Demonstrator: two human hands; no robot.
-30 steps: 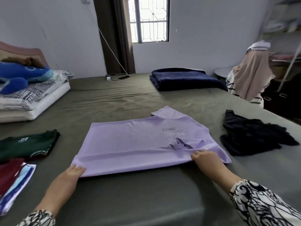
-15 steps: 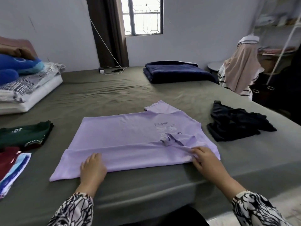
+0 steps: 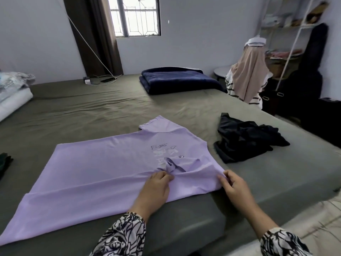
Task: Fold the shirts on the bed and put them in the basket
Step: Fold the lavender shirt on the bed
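Folded navy blanket (image 3: 177, 80) upper centre of frame, far side of the mattress. Barred window (image 3: 135, 16) top centre; dark brown curtain (image 3: 96, 36) just left of it. White cable (image 3: 88, 43) runs diagonally across the curtain down to a white charger (image 3: 87, 81) upper left of centre. White pillow stack (image 3: 13, 97) at left edge. Beige garment (image 3: 249, 76) hangs over striped cloth, upper right. White shelf rack (image 3: 287, 26) and a black bag (image 3: 311, 61) top right.

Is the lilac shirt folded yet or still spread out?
Mostly spread: the lilac shirt lies flat on the bed, only its near long edge turned over, with a bunched wrinkle near the print.
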